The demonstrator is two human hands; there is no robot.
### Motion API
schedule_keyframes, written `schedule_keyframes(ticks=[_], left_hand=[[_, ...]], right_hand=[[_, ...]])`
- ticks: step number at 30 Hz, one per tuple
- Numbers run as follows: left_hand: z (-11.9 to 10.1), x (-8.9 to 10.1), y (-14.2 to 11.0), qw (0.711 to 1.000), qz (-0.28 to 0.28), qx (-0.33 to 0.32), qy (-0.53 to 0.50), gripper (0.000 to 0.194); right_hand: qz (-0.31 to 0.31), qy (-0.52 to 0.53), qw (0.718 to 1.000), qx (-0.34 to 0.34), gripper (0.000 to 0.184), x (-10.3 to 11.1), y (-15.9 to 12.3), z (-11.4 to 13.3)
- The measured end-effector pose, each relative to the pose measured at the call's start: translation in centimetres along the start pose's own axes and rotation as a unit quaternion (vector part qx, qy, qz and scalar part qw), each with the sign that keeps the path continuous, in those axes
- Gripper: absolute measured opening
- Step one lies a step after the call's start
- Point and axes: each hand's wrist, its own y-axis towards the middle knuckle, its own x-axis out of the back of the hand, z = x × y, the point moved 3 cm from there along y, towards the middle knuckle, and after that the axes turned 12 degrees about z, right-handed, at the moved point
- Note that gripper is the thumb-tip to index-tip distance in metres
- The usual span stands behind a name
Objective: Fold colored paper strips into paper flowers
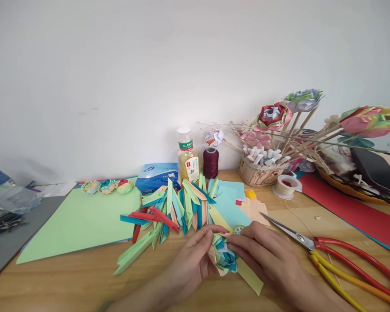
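A folded paper flower in blue, pale green and peach is held between both hands above the table. My left hand wraps round its left side, thumb on the upper rim. The fingers of my right hand pinch the flower's right edge; their tips are partly hidden. Under and beside the flower lies a yellow-green paper strip. Beyond my hands is a pile of folded paper strips in green, blue, red and peach. Scissors with red and yellow handles lie open to the right of my right hand.
Three finished paper flowers rest on green paper sheets at the left. Behind the strips stand a tissue pack, a bottle and a maroon thread spool. At the right are a basket, a ribbon roll and red paper.
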Motion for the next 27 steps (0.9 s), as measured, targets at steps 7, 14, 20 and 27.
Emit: schedule_keyframes(ticks=[7, 14, 20, 27], left_hand=[[-0.2, -0.4, -0.1, 1.000, 0.007, 0.012, 0.000, 0.024], [0.2, 0.2, 0.1, 1.000, 0.004, 0.013, 0.001, 0.028], [0.1, 0.3, 0.1, 1.000, 0.011, 0.010, -0.002, 0.023], [-0.1, 0.2, 0.1, 1.000, -0.007, 0.011, -0.020, 0.022]], right_hand=[[0.003, 0.022, 0.999, -0.028, 0.011, -0.7, -0.2, -0.1], [0.046, 0.064, 0.992, -0.096, 0.015, -1.4, 0.2, -0.3], [0.044, 0.190, 0.964, -0.182, 0.017, -0.9, 0.6, -0.4], [0.017, 0.248, 0.958, -0.141, 0.012, 0.2, 0.8, 0.0]])
